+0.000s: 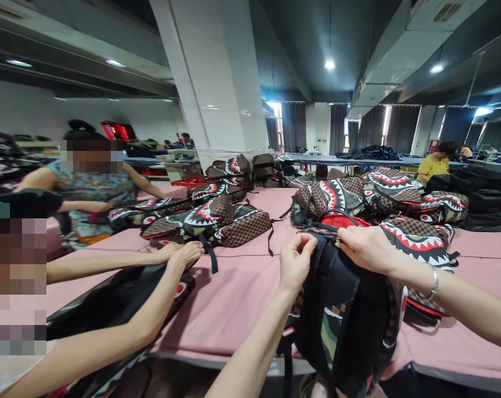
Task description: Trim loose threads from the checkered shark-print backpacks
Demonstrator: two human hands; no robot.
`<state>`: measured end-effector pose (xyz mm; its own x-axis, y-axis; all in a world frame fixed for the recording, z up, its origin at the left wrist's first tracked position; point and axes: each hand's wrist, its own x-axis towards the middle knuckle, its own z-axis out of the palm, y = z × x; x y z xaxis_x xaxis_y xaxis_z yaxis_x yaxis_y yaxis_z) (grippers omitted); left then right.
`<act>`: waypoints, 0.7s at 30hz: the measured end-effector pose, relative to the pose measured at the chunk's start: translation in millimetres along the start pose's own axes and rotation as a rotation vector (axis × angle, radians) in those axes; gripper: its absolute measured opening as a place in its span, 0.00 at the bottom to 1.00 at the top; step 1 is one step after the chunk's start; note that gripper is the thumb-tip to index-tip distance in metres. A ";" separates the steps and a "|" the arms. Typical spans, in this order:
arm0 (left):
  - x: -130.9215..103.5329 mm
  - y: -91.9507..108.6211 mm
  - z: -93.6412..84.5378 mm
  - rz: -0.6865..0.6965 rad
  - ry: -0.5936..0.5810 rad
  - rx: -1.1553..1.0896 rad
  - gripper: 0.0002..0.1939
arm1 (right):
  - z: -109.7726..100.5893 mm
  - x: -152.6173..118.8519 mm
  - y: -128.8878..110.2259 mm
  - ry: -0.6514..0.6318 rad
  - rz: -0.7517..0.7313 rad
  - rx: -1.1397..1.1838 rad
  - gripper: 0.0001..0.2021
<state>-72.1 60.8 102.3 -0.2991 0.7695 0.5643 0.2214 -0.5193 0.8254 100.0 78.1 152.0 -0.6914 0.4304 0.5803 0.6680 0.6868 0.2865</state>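
A black-backed backpack (358, 320) with checked sides stands upright at the near table edge, its straps facing me. My left hand (297, 261) pinches the top edge of the backpack on its left side, thumb and fingers together. On the right of the same top edge, my right hand (369, 249), with a bracelet on the wrist, has its fingers closed on the rim near the zipper. Red lining (345, 220) shows just behind the rim. What exactly lies between the fingertips is too small to tell.
Shark-mouth backpacks (242, 224) lie along the pink table (234, 298), with more (393, 188) at the right. Beside me on the left, a person's hands (179, 255) work on a black bag (109, 301). Another person sits across. A white pillar (217, 83) rises behind.
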 end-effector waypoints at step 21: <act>-5.4 6.2 -0.5 -0.045 0.032 -0.083 0.09 | -13.2 4.9 1.5 -0.126 0.006 0.002 0.07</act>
<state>-69.6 53.2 104.3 -0.3372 0.7810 0.5257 0.1298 -0.5146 0.8476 101.3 73.6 165.3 -0.7163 0.5052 0.4813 0.6722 0.6847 0.2817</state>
